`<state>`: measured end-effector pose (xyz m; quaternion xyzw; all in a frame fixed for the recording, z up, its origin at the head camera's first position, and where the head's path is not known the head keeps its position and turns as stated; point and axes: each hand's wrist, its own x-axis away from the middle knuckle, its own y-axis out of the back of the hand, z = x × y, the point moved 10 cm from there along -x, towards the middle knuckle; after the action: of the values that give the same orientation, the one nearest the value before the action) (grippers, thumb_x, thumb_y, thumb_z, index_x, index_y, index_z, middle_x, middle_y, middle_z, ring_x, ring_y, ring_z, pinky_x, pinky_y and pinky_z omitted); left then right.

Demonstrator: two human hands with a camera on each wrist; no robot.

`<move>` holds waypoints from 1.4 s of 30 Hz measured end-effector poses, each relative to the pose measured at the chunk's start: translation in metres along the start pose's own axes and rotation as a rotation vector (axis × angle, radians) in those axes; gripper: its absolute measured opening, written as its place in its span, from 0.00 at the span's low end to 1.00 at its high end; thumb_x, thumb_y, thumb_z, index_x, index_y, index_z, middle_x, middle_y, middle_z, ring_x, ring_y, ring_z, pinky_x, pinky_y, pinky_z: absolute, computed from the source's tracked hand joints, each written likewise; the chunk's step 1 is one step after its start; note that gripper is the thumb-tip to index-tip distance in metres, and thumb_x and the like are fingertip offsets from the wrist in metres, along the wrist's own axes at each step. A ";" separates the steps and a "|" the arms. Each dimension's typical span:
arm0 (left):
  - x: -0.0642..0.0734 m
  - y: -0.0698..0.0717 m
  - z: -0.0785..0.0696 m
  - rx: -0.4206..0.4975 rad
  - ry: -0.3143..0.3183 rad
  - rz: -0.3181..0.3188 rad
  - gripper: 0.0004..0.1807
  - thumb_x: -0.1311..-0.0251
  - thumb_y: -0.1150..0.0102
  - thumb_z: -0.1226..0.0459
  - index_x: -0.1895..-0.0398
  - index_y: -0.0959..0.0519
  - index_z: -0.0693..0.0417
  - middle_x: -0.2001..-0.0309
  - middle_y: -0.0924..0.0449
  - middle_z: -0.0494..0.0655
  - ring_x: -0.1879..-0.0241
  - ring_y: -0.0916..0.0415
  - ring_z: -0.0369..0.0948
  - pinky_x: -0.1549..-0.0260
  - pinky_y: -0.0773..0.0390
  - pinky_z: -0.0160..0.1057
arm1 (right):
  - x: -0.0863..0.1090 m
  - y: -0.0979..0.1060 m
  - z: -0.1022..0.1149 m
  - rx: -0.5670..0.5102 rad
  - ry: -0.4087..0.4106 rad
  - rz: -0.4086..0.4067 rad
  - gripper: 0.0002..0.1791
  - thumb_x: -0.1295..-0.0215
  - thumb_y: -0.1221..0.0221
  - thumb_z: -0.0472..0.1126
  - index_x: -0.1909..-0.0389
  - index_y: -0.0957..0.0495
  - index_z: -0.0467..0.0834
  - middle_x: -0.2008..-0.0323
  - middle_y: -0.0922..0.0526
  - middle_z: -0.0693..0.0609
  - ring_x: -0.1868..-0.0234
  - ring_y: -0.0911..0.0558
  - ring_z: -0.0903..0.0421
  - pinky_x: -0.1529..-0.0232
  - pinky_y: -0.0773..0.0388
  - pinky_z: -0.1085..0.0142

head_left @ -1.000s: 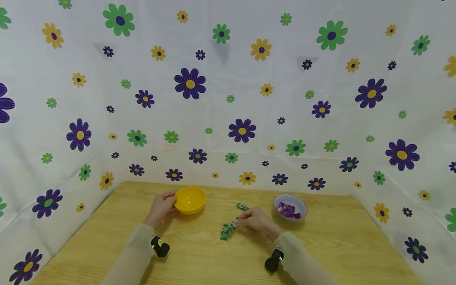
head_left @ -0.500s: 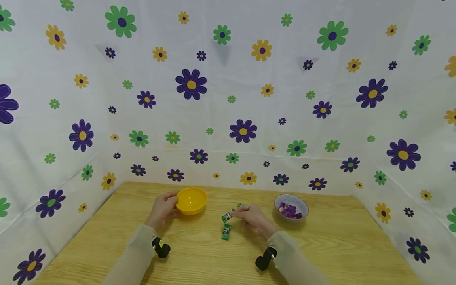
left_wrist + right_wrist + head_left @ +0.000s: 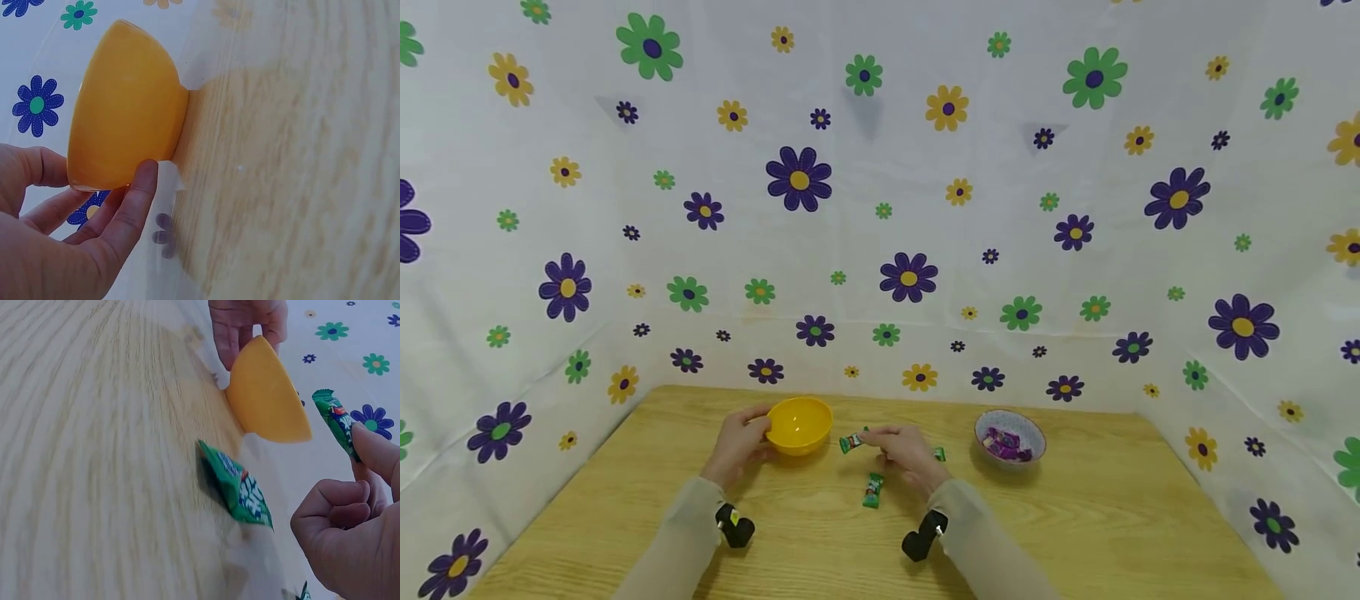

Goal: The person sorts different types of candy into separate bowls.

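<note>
Green candy in a shiny twist wrapper is in my right hand. My thumb and pointing finger pinch it by one end, and my other fingers are curled in. The free end sticks out past my fingertips. It is up off the pale wooden table. From the right wrist view it looks about as high as the bowl's rim or a bit higher, but I can't be sure.

What matters most is the small gap to my left. The round, smooth yellow bowl is just beside the candy, on its left, and they don't touch. The candy lies slanted: its left end comes a little toward me, and its right end, by my fingers, is a little farther off. So the free end is the one nearer the bowl.

My left hand is on the other side of the bowl, grasping its left edge, with fingers against the outside wall. The bowl seems to stand flat on the table. My right hand is the nearer one to the candy, and the bowl sits between my two hands.

Another green candy lies on the table closer to me, long way pointing nearly at me. A third green candy peeks out to the right of my right hand, partly hidden. Farther right is a speckled pale bowl with a reddish rim, with shiny purple candies in it.
</note>
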<state>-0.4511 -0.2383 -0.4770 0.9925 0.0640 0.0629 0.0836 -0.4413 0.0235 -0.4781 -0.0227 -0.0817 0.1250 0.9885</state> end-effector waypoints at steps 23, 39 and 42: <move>-0.001 -0.002 0.000 0.051 0.008 0.021 0.24 0.39 0.58 0.66 0.38 0.37 0.59 0.43 0.35 0.61 0.56 0.28 0.51 0.58 0.23 0.45 | -0.020 -0.032 0.008 -0.243 -0.001 -0.132 0.14 0.50 0.35 0.41 0.63 0.18 0.37 0.60 0.29 0.46 0.79 0.41 0.59 0.79 0.34 0.70; -0.003 0.000 0.001 0.045 -0.001 0.013 0.23 0.40 0.57 0.66 0.40 0.35 0.59 0.44 0.33 0.60 0.58 0.27 0.50 0.61 0.22 0.43 | -0.024 -0.035 0.005 -0.144 0.015 -0.253 0.12 0.49 0.35 0.43 0.71 0.18 0.37 0.49 0.28 0.46 0.84 0.34 0.59 0.81 0.32 0.69; -0.002 0.000 0.002 0.043 0.000 0.013 0.23 0.40 0.57 0.66 0.40 0.35 0.59 0.44 0.33 0.60 0.58 0.27 0.50 0.61 0.22 0.43 | -0.022 -0.036 0.004 -0.149 0.008 -0.259 0.14 0.48 0.36 0.44 0.70 0.18 0.36 0.50 0.28 0.46 0.83 0.35 0.60 0.79 0.31 0.67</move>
<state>-0.4532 -0.2389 -0.4790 0.9944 0.0591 0.0618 0.0616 -0.4544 -0.0166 -0.4754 -0.0859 -0.0890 -0.0103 0.9923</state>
